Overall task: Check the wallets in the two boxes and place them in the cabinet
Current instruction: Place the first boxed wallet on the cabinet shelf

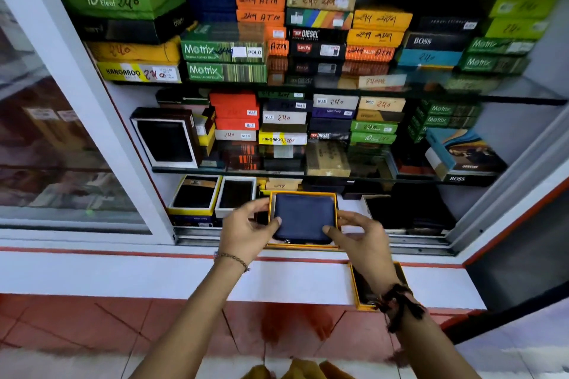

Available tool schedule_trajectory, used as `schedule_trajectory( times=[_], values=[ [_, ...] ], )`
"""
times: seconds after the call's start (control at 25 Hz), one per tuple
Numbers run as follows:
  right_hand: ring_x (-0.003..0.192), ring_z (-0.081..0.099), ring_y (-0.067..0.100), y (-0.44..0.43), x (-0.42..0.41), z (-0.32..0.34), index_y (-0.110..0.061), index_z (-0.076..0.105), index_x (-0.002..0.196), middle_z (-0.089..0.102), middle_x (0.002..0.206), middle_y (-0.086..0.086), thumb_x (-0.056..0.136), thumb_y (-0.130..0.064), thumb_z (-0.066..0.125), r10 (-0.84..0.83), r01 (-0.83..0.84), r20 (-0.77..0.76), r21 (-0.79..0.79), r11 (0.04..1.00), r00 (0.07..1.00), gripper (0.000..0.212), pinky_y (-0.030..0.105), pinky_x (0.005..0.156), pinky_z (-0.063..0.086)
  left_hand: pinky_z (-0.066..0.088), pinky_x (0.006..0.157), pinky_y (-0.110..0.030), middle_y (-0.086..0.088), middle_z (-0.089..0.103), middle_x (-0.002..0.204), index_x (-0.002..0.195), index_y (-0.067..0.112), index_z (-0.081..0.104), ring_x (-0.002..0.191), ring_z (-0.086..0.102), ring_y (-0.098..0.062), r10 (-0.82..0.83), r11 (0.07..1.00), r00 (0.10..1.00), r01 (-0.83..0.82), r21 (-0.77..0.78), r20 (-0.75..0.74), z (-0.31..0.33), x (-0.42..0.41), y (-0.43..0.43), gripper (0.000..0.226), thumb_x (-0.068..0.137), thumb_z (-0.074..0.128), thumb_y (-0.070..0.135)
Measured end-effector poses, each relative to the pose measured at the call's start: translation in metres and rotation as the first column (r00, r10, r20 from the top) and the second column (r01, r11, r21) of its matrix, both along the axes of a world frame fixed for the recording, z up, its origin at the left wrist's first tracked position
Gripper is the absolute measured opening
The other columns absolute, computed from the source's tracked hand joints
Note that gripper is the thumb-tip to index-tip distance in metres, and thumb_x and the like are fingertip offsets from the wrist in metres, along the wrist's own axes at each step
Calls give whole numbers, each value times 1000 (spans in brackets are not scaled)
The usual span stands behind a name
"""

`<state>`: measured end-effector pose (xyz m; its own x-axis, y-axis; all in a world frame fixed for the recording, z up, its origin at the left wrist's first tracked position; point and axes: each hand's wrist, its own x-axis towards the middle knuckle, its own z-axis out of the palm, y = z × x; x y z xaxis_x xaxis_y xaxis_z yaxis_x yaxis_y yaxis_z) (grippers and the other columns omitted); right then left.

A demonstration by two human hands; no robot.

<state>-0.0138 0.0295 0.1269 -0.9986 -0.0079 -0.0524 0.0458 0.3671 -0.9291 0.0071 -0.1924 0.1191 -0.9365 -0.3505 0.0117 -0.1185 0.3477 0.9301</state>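
Note:
A dark blue wallet (303,216) lies in an open yellow-rimmed box (271,209) at the front edge of the cabinet's bottom shelf. My left hand (246,232) grips the box's left side, thumb on the wallet's lower left corner. My right hand (358,235) holds the right side, thumb on the wallet's lower right corner. A second yellow-rimmed box (354,286) lies on the white ledge under my right wrist, its dark inside partly hidden by my forearm.
The cabinet's glass shelves (523,98) are packed with stacked wallet boxes. Two open boxes with dark wallets (197,197) stand to the left on the bottom shelf. The sliding glass door (61,132) is pushed to the left. Below the white ledge (123,274) is red tiled floor.

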Motion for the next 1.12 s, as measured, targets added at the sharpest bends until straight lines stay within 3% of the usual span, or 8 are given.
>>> schedule_trajectory(
  times=[0.12, 0.24, 0.36, 0.4, 0.52, 0.68, 0.88, 1.12],
  values=[
    [71, 72, 2, -11, -27, 54, -22, 69, 113, 71, 97, -6, 80, -17, 82, -16, 8, -188, -41, 999, 982, 35, 8, 61, 53, 57, 60, -12, 21, 63, 106, 120, 27, 60, 68, 68, -8, 8, 999, 987, -16, -46, -160, 53, -28, -5, 46, 80, 76, 14],
    [79, 72, 16, -33, -75, 70, -19, 66, 114, 68, 100, -4, 78, -14, 83, -16, 21, -302, 14, 1000, 953, 40, 25, 73, 60, 55, 63, -11, 10, 61, 113, 123, 20, 55, 70, 64, -5, 67, 987, 968, -100, -125, -242, 71, -72, -15, 49, 79, 75, 10],
    [88, 71, 21, -59, -121, 56, -19, 57, 110, 66, 104, 2, 77, -9, 82, -21, 53, -261, 117, 992, 965, 43, 35, 83, 60, 59, 83, -43, -6, 59, 123, 123, 14, 47, 93, 66, -26, 121, 955, 969, -173, -240, -217, 63, -111, -20, 52, 78, 72, 9],
    [92, 71, 22, -67, -132, 50, -22, 54, 108, 66, 106, 3, 76, -7, 81, -29, 64, -237, 140, 988, 971, 45, 38, 86, 59, 57, 87, -46, -11, 57, 124, 124, 11, 46, 100, 64, -30, 138, 946, 969, -190, -261, -205, 58, -121, -20, 53, 78, 71, 8],
    [99, 67, 24, -85, -156, 44, -25, 46, 104, 63, 111, 5, 77, -4, 77, -54, 94, -233, 161, 982, 971, 47, 43, 92, 57, 56, 88, -43, -14, 55, 120, 118, 7, 46, 101, 61, -29, 204, 932, 961, -250, -261, -188, 59, -137, -17, 45, 79, 70, 4],
    [104, 64, 29, -92, -179, 51, -11, 50, 114, 59, 118, 12, 80, -2, 75, -43, 89, -232, 194, 977, 972, 44, 44, 94, 54, 54, 89, -42, -15, 52, 118, 117, 6, 47, 93, 57, -25, 229, 935, 961, -262, -239, -156, 65, -151, -18, 42, 81, 68, 2],
    [107, 63, 28, -84, -184, 47, -11, 50, 123, 55, 124, 12, 81, -6, 76, 31, 5, -205, 171, 985, 978, 49, 44, 99, 53, 53, 94, -46, -17, 49, 133, 131, 7, 41, 110, 60, -36, 249, 929, 961, -271, -252, -117, 63, -152, -11, 54, 84, 67, 4],
    [110, 62, 28, -54, -175, 44, -13, 50, 131, 52, 128, 12, 80, -18, 80, 78, -44, -204, 164, 985, 976, 59, 39, 98, 54, 47, 99, -42, -15, 42, 143, 141, 12, 36, 123, 52, -34, 275, 917, 951, -303, -260, -142, 67, -139, 4, 67, 83, 70, 11]
  ],
)
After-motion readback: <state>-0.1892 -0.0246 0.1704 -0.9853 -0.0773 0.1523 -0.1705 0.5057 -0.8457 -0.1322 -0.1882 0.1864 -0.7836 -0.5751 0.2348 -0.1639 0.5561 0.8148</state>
